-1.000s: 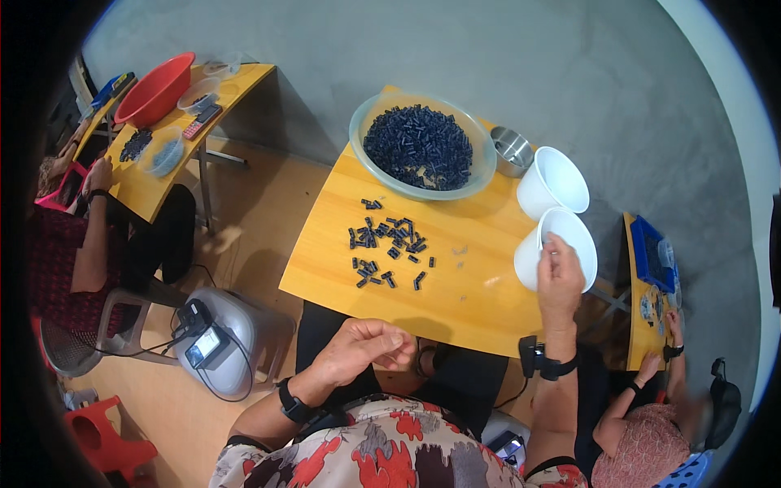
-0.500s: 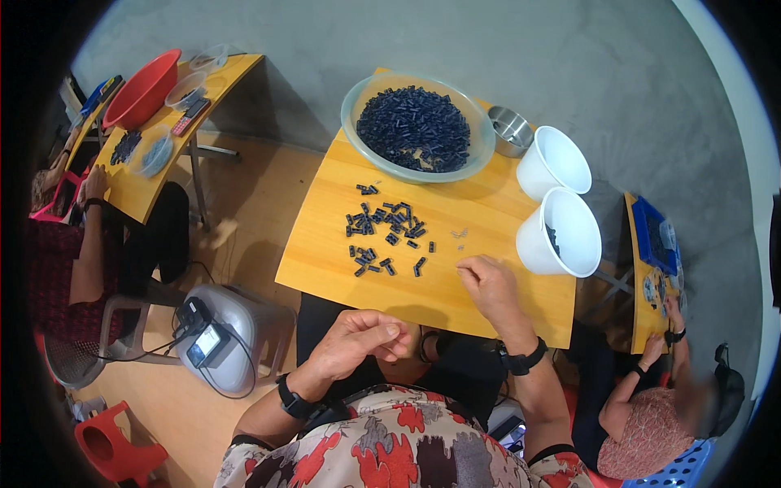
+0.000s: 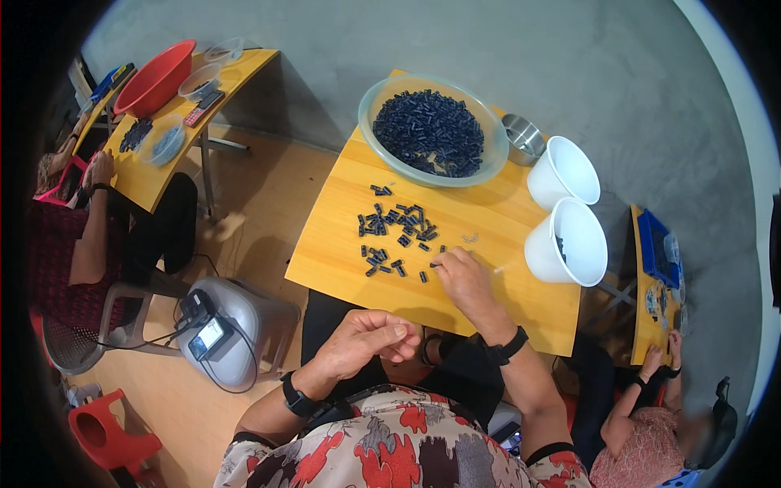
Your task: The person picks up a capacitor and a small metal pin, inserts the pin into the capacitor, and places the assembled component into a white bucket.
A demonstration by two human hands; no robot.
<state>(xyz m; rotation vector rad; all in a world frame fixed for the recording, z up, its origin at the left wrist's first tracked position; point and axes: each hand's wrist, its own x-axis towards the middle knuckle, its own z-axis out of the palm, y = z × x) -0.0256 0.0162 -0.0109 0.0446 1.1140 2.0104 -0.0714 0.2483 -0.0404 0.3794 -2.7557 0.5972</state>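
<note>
My right hand (image 3: 467, 285) is over the table near its front right part, fingertips pinched at a small dark plastic piece (image 3: 434, 264). Loose dark blue plastic pieces (image 3: 399, 221) lie scattered just to its left and beyond. Nearer my body, in front of the table edge, my left hand (image 3: 368, 337) is closed with thumb and fingers pressed together; what they hold, if anything, is too small to make out. Beyond the right hand lie a few tiny clear or metallic bits (image 3: 470, 238). A large translucent basin (image 3: 498, 154) full of the same dark pieces stands at the back.
Two white buckets (image 3: 561, 172) stand on the table's right side, the nearer with dark pieces inside. A steel bowl (image 3: 523, 138) sits by the basin. People work at side tables. A grey stool (image 3: 252, 325) with a cabled device stands to the left.
My right hand has moved left and come down at a dark piece on the table. My left hand stays closed in nearly the same place. The view has shifted slightly.
</note>
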